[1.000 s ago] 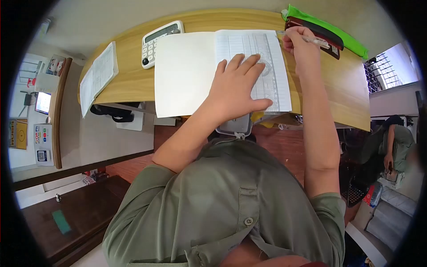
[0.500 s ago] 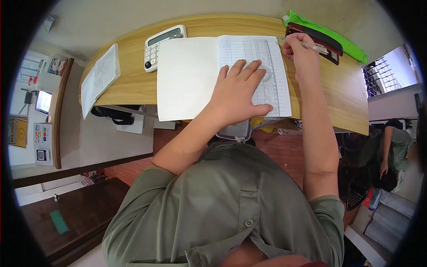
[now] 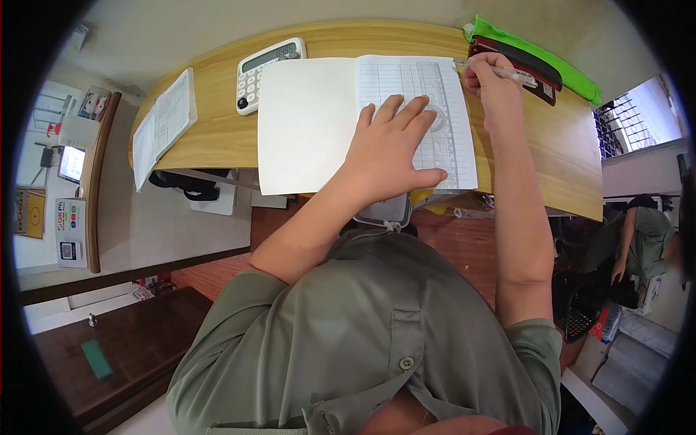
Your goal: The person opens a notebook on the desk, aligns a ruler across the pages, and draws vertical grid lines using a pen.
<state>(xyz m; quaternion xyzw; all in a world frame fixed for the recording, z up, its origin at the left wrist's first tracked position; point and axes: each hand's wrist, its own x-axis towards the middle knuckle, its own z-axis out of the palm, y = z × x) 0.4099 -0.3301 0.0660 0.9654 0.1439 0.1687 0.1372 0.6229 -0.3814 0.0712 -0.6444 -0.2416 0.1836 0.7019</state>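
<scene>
An open notebook (image 3: 304, 123) lies on the wooden desk (image 3: 210, 90), its left page blank and its right page lined with writing near the top. A clear ruler (image 3: 435, 83) rests lengthwise on the right page. My left hand (image 3: 391, 148) lies spread over that page, with its fingers apart and partly across the ruler. My right hand (image 3: 493, 87) is closed around a clear pen (image 3: 516, 75), beside the notebook's upper right corner. The pen's tip points left towards the page edge.
A white calculator (image 3: 250, 83) stands left of the notebook, and papers (image 3: 165, 123) lie farther left. Behind my right hand are a dark stapler (image 3: 533, 61) and a green pouch (image 3: 573, 80). Another person (image 3: 645, 235) is at the far right.
My hands keep the same pose. The whole view has shifted very slightly. The other person's arm at the far right has moved a little.
</scene>
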